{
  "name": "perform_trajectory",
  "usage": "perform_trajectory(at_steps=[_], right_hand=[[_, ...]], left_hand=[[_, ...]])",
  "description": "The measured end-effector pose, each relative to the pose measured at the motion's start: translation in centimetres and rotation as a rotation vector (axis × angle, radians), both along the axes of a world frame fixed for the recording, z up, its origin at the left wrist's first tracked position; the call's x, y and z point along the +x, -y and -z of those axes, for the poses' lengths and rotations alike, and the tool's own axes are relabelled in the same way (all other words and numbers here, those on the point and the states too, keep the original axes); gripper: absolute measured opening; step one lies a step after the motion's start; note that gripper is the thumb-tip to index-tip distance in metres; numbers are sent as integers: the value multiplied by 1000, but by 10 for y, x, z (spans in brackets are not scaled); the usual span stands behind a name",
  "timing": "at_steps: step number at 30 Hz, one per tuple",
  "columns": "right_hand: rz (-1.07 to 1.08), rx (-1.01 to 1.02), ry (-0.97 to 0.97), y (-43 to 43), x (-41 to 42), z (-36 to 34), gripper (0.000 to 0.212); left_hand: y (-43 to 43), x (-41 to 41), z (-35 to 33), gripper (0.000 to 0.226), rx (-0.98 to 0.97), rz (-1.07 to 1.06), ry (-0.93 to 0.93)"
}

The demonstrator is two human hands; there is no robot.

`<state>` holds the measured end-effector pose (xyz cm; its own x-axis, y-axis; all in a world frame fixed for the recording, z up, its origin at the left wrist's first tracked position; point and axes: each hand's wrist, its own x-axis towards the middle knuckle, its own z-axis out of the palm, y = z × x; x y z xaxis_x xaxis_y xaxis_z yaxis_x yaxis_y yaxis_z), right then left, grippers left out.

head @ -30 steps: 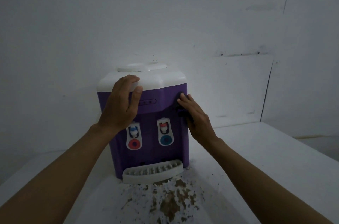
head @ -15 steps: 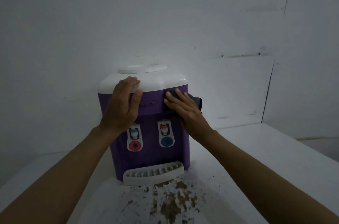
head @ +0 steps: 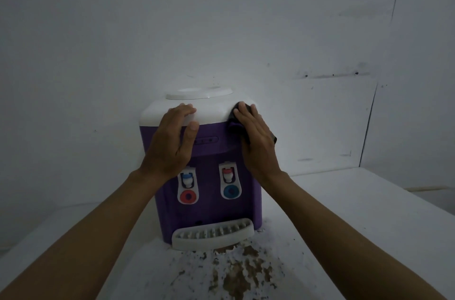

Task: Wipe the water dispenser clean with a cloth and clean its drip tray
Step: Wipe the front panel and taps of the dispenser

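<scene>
Cloth (head: 233, 124) lies mostly hidden under flat right hand (head: 257, 144) on dispenser (head: 209, 208) corner.

Upright purple dispenser (head: 209, 208) bears dark cloth (head: 234, 125) at corner.

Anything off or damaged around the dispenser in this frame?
Yes: brown blotchy patches cover the white table just in front of the drip tray, like peeled paint or dried stains; cannot tell which. Also, the blue-capped tap sits above a red ring, the red-capped tap above a blue one.
</scene>
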<state>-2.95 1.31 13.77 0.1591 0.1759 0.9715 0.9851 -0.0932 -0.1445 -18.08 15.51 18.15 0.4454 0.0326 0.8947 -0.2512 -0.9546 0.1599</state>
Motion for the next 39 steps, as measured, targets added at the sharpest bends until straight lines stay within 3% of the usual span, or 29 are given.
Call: perform_trajectory(at_steps=[11, 22, 24, 32, 39], right_hand=[[-9, -199, 285, -11, -27, -15, 44], [7, 144, -287, 16, 11, -30, 35], [1, 163, -304, 12, 6, -24, 37], [0, 80, -96, -27, -39, -18, 43], [65, -195, 328, -35, -46, -18, 45]], left_hand=[[-1, 1, 1, 56, -13, 24, 15], [-6, 0, 1, 60, -33, 40, -5], [-7, -1, 2, 66, -24, 46, -3], [-20, -2, 10, 62, -15, 6, 53], [-27, -11, 15, 53, -30, 3, 56]])
